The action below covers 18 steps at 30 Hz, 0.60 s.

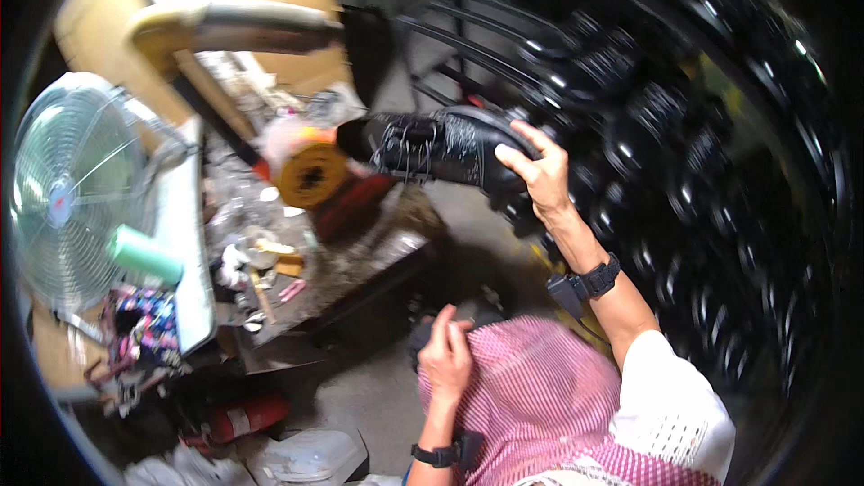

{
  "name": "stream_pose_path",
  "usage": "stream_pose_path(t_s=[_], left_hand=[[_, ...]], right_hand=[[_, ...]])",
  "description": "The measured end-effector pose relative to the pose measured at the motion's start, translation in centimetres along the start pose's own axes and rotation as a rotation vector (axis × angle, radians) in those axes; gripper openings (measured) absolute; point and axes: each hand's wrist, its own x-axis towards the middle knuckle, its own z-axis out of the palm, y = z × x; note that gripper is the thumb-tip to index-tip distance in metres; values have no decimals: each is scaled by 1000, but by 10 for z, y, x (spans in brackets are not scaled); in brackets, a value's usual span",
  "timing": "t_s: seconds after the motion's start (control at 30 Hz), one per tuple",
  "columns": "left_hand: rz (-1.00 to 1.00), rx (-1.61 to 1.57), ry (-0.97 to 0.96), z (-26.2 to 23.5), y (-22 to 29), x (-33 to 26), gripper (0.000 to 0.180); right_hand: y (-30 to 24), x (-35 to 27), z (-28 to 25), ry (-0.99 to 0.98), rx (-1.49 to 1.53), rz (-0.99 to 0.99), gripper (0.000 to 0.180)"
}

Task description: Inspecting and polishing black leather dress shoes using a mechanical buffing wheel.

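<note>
My right hand [537, 169] grips a black lace-up shoe [445, 146] by its toe end, thumb on one side and fingers on the other. The shoe is held out sideways, with its heel end pointing left, close to a round orange-yellow wheel [310, 178] on the workbench. Whether the two touch cannot be made out. Low over the pink checked cloth on my lap [531, 369], my left hand [445, 360] holds nothing that I can see, its index finger stretched and the others loosely bent. A dark object beside that hand is partly hidden.
A blurred yellow and grey curved arm [238, 29] rises over the cluttered workbench [360, 256]. On the left stand a fan [67, 198] and a green cylinder [144, 254]. Racks of shiny black shoes [666, 171] fill the right side. A red cylinder [247, 418] lies low down.
</note>
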Motion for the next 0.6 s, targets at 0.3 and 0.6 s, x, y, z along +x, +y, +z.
stream_pose_path(t_s=[0.3,0.6], left_hand=[[-81,-81,-69,15,-14,-6,31],[-54,61,-45,30,-11,-4,32]], right_hand=[[27,-276,-309,281,45,794,48],[75,-462,-425,1224,609,872,30]])
